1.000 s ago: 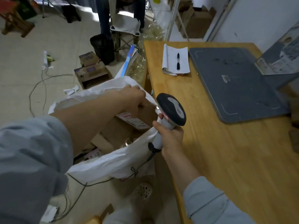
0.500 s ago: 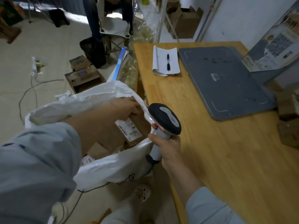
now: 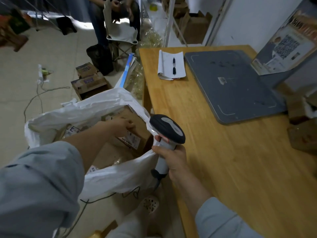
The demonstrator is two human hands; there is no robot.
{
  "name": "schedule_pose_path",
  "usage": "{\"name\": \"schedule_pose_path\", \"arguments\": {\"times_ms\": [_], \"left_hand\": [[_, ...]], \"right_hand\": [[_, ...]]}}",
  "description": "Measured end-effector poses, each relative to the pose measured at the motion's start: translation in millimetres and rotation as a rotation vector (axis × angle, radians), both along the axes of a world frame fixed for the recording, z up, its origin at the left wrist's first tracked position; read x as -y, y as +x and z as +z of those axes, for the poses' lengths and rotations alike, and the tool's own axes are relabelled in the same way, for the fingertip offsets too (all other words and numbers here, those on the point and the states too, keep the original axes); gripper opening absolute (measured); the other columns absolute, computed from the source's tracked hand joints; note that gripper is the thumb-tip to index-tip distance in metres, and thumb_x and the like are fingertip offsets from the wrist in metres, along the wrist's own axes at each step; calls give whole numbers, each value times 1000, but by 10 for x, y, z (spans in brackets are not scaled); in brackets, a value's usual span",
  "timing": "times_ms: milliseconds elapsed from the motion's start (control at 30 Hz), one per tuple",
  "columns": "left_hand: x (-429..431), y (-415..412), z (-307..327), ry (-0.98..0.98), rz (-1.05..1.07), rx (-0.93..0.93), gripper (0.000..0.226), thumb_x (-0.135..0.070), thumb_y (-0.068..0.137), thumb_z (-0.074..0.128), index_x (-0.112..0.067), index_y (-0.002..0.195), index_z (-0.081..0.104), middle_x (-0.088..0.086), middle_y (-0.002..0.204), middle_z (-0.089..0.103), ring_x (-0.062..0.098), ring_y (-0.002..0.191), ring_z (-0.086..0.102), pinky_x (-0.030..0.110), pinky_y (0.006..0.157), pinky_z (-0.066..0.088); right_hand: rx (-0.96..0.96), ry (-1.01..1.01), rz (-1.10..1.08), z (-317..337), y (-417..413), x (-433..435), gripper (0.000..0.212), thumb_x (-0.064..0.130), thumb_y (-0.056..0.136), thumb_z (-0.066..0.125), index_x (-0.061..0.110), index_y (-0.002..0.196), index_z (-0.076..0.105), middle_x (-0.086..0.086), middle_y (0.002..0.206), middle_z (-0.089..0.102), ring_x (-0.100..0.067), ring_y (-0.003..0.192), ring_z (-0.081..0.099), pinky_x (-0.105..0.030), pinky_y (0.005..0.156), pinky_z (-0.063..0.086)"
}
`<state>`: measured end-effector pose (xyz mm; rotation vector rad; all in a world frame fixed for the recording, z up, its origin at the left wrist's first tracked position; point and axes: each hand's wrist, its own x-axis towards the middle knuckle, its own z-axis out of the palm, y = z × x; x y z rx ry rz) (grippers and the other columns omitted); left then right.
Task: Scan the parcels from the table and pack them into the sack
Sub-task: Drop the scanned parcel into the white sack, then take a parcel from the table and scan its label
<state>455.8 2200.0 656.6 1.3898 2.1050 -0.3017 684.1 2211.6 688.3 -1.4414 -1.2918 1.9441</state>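
Note:
A white sack (image 3: 109, 176) stands open on the floor beside the wooden table (image 3: 223, 169). Inside it lies a brown cardboard parcel (image 3: 137, 124) with a white label, among other parcels. My left hand (image 3: 122, 125) reaches into the sack and its fingers curl over the top of that parcel. My right hand (image 3: 173, 157) grips the handle of a black and white barcode scanner (image 3: 167, 127) at the table's edge, and pinches the sack's rim against the handle.
On the table lie a grey mat (image 3: 231, 83), a notepad with a pen (image 3: 171, 66), a leaning printed board (image 3: 284, 47) and brown parcels (image 3: 301, 134) at the right edge. Boxes (image 3: 89, 81) and cables lie on the floor. A person sits on a chair (image 3: 120, 35) behind.
My left hand has pushed the parcel deeper into the sack. The right hand keeps the scanner and the sack rim in the same spot.

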Motion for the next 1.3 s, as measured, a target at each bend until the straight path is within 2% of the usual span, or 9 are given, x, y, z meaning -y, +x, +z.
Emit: {"name": "schedule_pose_path", "arguments": {"times_ms": [167, 300, 500, 633, 767, 867, 1033, 1200, 1300], "left_hand": [[-45, 128, 159, 335, 318, 104, 30, 1, 91, 48, -1, 115, 66, 9, 115, 62, 29, 115, 54, 23, 86, 41], [-127, 176, 227, 397, 358, 71, 32, -3, 97, 44, -4, 123, 62, 2, 104, 63, 11, 97, 57, 28, 97, 41], [-448, 744, 474, 460, 263, 90, 45, 1, 92, 40, -10, 132, 57, 7, 139, 53, 23, 127, 48, 28, 100, 38], [-858, 1316, 592, 497, 116, 139, 47, -1, 92, 39, -13, 135, 54, 6, 141, 50, 23, 127, 48, 30, 97, 42], [-1381, 2205, 707, 534, -104, 196, 36, -9, 94, 43, -11, 125, 62, 8, 130, 59, 25, 115, 55, 33, 90, 46], [-1727, 3034, 786, 497, -309, 270, 35, -16, 96, 46, -13, 129, 59, 7, 130, 60, 22, 106, 58, 32, 81, 46], [-2172, 4178, 734, 411, -464, 399, 55, -29, 95, 54, -15, 146, 38, 7, 148, 41, 23, 132, 42, 32, 104, 37], [-2739, 4832, 653, 440, -478, 384, 65, -31, 87, 67, -6, 141, 40, 15, 139, 46, 29, 125, 46, 33, 96, 40], [-3228, 5082, 534, 498, -493, 377, 90, -42, 72, 76, -11, 145, 35, 12, 145, 43, 30, 129, 43, 39, 106, 39]], "right_hand": [[90, -147, 25, -57, 71, -158, 41, 7, 69, 82, 15, 104, 63, -6, 107, 65, -26, 105, 60, -47, 97, 49], [49, -252, -30, -152, 192, -186, 29, -1, 69, 80, 7, 95, 71, -13, 103, 69, -33, 101, 64, -50, 91, 53], [-116, -321, -169, -76, 586, -224, 19, -7, 74, 72, 5, 88, 68, -16, 88, 68, -26, 78, 67, -33, 61, 58], [-260, -361, -310, 134, 1087, -338, 8, 3, 84, 67, 5, 91, 64, -18, 80, 70, -31, 76, 68, -43, 74, 56], [-359, -318, -524, 433, 1828, -491, 19, 18, 89, 64, 5, 103, 61, -14, 73, 70, -25, 65, 67, -43, 74, 56], [-426, -252, -737, 620, 2489, -648, 21, 28, 91, 63, 7, 94, 62, -10, 69, 69, -20, 56, 65, -35, 61, 58], [-587, -196, -979, 768, 3385, -893, 28, 34, 92, 59, 7, 85, 58, -6, 62, 63, -12, 44, 54, -24, 47, 52], [-625, -185, -1014, 672, 3801, -1200, 23, 32, 90, 62, 9, 87, 56, -5, 60, 62, -10, 39, 49, -21, 44, 49], [-629, -221, -1029, 576, 3909, -1464, 21, 28, 90, 64, 10, 96, 55, -6, 58, 61, -10, 37, 49, -21, 42, 48]]}}
